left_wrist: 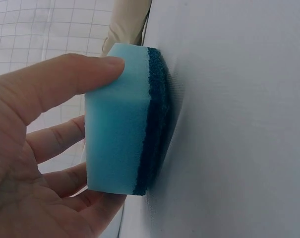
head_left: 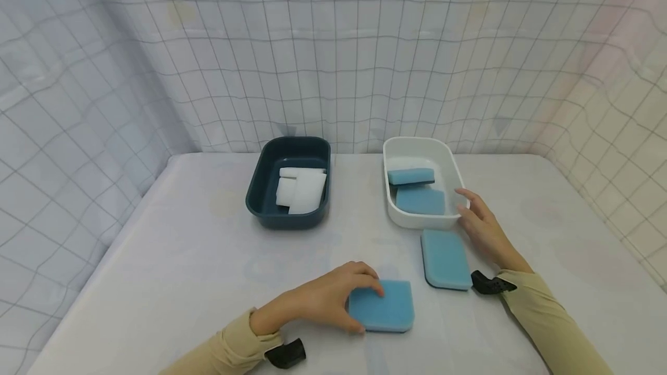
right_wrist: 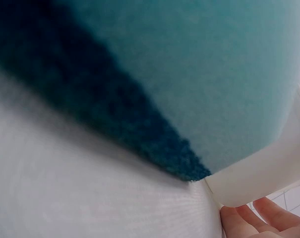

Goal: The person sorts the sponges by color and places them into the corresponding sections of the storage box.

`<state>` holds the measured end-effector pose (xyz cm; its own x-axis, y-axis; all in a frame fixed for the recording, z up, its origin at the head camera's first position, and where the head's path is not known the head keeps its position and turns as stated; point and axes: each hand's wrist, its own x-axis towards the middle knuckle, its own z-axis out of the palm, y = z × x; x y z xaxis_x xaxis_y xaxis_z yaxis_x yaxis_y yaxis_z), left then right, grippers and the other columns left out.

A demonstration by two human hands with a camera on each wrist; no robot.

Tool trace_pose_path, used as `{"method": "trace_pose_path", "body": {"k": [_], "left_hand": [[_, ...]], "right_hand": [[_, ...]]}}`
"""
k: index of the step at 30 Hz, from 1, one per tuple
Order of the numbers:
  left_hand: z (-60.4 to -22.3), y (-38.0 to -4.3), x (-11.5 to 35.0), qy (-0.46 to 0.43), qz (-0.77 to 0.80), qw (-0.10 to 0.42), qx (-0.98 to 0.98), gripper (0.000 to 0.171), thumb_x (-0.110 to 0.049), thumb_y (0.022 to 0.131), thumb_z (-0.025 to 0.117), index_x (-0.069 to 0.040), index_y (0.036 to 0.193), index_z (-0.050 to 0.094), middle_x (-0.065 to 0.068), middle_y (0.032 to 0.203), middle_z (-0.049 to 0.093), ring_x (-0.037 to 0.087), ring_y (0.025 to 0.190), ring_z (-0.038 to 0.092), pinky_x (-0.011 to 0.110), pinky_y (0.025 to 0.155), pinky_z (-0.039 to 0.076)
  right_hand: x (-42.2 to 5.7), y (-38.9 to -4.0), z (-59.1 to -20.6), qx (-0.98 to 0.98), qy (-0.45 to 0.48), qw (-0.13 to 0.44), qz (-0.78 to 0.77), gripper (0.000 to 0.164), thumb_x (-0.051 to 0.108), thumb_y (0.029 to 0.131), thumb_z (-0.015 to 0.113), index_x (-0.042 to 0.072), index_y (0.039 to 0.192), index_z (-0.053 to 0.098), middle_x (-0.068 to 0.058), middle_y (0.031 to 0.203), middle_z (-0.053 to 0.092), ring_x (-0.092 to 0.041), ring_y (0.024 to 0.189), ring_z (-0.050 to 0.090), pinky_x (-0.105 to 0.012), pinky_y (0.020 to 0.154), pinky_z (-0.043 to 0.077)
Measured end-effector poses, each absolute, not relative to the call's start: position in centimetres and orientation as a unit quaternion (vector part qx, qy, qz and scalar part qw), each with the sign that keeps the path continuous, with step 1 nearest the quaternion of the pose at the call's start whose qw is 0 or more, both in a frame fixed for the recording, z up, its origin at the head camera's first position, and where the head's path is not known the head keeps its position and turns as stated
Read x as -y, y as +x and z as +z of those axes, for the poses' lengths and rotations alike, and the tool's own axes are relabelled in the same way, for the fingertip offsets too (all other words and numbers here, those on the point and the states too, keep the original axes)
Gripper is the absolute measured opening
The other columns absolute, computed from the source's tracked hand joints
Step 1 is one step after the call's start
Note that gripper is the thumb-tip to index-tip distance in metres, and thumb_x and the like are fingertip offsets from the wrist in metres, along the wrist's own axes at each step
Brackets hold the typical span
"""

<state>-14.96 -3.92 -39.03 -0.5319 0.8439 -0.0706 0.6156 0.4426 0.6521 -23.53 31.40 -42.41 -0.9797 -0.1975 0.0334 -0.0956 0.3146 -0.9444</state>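
My left hand grips a blue sponge that lies on the table at the front. In the left wrist view the thumb presses one edge of this sponge, its dark scouring layer facing the table, and the other fingers reach around its side. With fingers extended, my right hand touches the right side of the white container. A second blue sponge lies flat between that container and my right wrist; it fills much of the right wrist view. Two more blue sponges sit inside the white container.
To the left of the white container stands a dark teal container with several white sponge blocks in it. White grid-patterned curtains hang behind the table and along both sides.
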Motion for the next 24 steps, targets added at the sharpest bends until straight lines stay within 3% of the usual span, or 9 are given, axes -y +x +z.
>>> {"method": "trace_pose_path", "body": {"k": [5, 9, 19, 22, 24], "left_hand": [[-39.17, -15.22, 4.0, 0.44, 0.297, 0.196, -0.824, 0.047, -0.025, 0.076, 0.078, -0.025, 0.119, 0.058, -0.002, 0.13, 0.048, 0.012, 0.12, 0.043, 0.022, 0.097, 0.045], [-39.1, -15.28, 4.05, 0.441, 0.307, 0.2, -0.819, 0.047, -0.023, 0.077, 0.077, -0.023, 0.119, 0.059, -0.001, 0.13, 0.049, 0.013, 0.12, 0.044, 0.023, 0.098, 0.044], [-39.02, -15.5, 3.99, 0.436, 0.327, 0.208, -0.812, 0.045, -0.021, 0.077, 0.076, -0.023, 0.119, 0.06, -0.002, 0.129, 0.05, 0.011, 0.118, 0.045, 0.023, 0.099, 0.043], [-38.94, -15.59, 4.03, 0.429, 0.335, 0.211, -0.812, 0.045, -0.021, 0.076, 0.076, -0.024, 0.119, 0.06, -0.003, 0.129, 0.05, 0.01, 0.118, 0.045, 0.024, 0.099, 0.043], [-38.9, -15.63, 4.05, 0.429, 0.339, 0.21, -0.811, 0.045, -0.021, 0.077, 0.075, -0.023, 0.118, 0.06, -0.003, 0.129, 0.051, 0.01, 0.118, 0.046, 0.025, 0.1, 0.043]], "right_hand": [[-31.38, -23.58, -42.44, -0.808, -0.093, 0.032, -0.581, 0.054, 0.04, 0.1, 0.038, 0.027, 0.149, 0.02, -0.02, 0.158, 0.004, -0.035, 0.135, 0.027, -0.008, 0.087, 0.04], [-31.38, -23.52, -42.53, -0.806, -0.093, 0.028, -0.584, 0.053, 0.04, 0.1, 0.039, 0.027, 0.148, 0.021, -0.02, 0.157, 0.008, -0.031, 0.131, 0.032, -0.005, 0.084, 0.04], [-31.5, -23.47, -42.16, -0.818, -0.081, 0.035, -0.569, 0.056, 0.038, 0.101, 0.037, 0.023, 0.15, 0.017, -0.019, 0.157, 0.011, -0.033, 0.132, 0.031, -0.003, 0.084, 0.038], [-31.46, -23.55, -42.08, -0.82, -0.079, 0.04, -0.566, 0.056, 0.039, 0.101, 0.037, 0.023, 0.15, 0.016, -0.017, 0.158, 0.01, -0.032, 0.133, 0.03, -0.008, 0.088, 0.039], [-31.47, -23.62, -42.08, -0.821, -0.077, 0.042, -0.564, 0.056, 0.039, 0.101, 0.037, 0.024, 0.15, 0.016, -0.017, 0.158, 0.01, -0.034, 0.134, 0.03, -0.018, 0.097, 0.041]]}}
